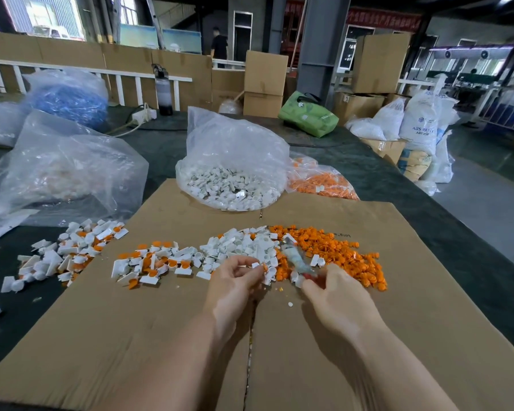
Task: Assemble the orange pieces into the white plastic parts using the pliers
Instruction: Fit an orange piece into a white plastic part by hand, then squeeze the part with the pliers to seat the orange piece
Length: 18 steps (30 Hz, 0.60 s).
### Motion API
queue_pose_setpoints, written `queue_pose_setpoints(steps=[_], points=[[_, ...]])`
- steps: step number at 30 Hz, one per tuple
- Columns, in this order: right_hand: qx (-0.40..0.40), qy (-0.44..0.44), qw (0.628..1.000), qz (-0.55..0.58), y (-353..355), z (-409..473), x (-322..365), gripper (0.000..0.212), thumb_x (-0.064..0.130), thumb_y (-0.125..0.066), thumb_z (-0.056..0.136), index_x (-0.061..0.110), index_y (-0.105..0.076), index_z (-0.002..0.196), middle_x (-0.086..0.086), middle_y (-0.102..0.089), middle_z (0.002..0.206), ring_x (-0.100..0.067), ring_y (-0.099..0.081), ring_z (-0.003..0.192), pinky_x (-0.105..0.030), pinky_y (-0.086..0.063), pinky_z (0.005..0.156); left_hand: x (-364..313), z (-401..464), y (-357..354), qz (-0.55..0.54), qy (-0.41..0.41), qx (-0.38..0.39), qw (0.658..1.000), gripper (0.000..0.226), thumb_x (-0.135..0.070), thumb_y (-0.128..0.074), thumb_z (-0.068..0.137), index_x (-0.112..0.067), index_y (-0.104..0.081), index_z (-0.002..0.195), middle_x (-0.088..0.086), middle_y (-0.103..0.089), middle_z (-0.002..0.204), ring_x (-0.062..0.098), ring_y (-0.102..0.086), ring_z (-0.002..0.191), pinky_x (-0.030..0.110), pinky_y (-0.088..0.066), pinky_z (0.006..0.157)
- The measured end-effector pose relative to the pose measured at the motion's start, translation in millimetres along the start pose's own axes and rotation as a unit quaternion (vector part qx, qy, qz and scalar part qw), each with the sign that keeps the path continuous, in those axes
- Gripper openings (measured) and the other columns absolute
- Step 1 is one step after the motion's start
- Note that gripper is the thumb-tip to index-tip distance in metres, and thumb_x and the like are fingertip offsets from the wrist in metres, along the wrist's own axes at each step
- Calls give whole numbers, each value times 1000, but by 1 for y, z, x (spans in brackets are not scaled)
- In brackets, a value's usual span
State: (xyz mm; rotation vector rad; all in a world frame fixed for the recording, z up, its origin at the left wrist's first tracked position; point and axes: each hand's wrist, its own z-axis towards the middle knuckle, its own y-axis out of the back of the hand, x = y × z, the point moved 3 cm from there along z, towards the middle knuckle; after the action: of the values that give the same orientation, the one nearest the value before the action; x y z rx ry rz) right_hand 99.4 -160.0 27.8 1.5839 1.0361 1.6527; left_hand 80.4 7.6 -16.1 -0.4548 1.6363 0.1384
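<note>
A flat cardboard sheet [166,327] carries a heap of loose white plastic parts [241,247] beside a heap of orange pieces [339,250]. My left hand [235,280] pinches a small white part with an orange piece [260,266] at its fingertips. My right hand [336,295] grips the red handles of the pliers [297,259], blurred, with the tip pointing up toward the heaps. To the left lie joined white-and-orange parts [152,264], and a second spread of them [72,250] at the cardboard's left edge.
A clear bag of white parts [232,185] stands behind the heaps, a bag of orange pieces [321,180] to its right. More plastic bags [63,170] fill the left. Cardboard boxes [264,84] and sacks [419,129] stand farther back. The dark table [398,185] ends at right.
</note>
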Motion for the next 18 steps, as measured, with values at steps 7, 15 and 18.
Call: queue_pose_setpoints(steps=[7,15,18], points=[[205,-3,961,187,-4,-11,13,26,29,-47,88,12,-53,71,-4,-59,61,-17,-54,55,-25,-38,57,-10,-2,-1,-76,34,-12,996,8,3,-60,87,1,-60,95,6,-61,59,8,-56,43,18,-46,43],[269,-46,927,257,-2,-17,12,15,26,-47,89,13,-53,84,-6,-59,68,-19,-58,62,-31,-43,57,-14,0,-1,-24,34,-41,998,6,4,-60,86,0,-61,90,4,-58,55,4,-52,38,14,-41,38],[271,-51,922,271,-2,-19,13,14,26,-47,89,13,-51,84,-6,-58,68,-19,-57,62,-33,-42,59,-15,0,-2,-32,36,-46,998,5,5,-60,87,0,-60,88,2,-57,52,4,-51,37,13,-41,38]])
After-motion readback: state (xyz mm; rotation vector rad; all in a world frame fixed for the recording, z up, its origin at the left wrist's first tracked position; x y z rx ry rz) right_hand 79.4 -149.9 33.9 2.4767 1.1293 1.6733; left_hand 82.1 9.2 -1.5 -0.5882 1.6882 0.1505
